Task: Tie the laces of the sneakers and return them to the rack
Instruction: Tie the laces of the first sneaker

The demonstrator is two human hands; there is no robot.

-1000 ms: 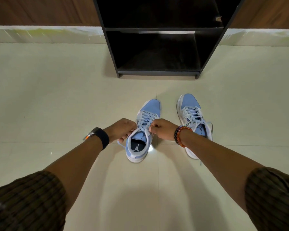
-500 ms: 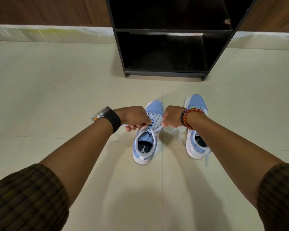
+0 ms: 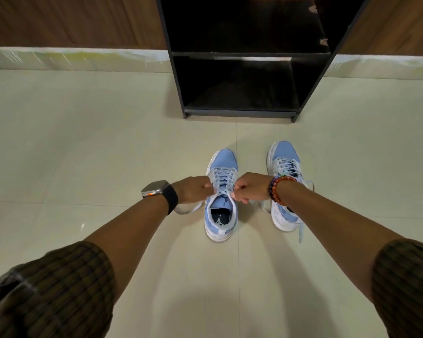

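Two light-blue and white sneakers stand on the tiled floor, toes toward the rack. Over the left sneaker (image 3: 220, 217), my left hand (image 3: 193, 191) and my right hand (image 3: 249, 189) each pinch one end of its pale lace (image 3: 224, 194), pulled out to either side above the tongue. A loop of lace trails on the floor under my left wrist. The right sneaker (image 3: 284, 164) sits beside it, partly hidden by my right forearm, its laces loose and one end lying on the floor. The black shoe rack (image 3: 239, 112) stands just beyond, shelves bare.
Cream floor tiles (image 3: 83, 147) spread widely to the left and right of the shoes. A wood-panelled wall with a pale skirting (image 3: 71, 58) runs behind the rack. I wear a watch on the left wrist and a bead bracelet on the right.
Both hands moved forward from the shoe's collar to above the tongue and now pull the lace ends apart. The view has shifted slightly, so the rack sits more to the right.
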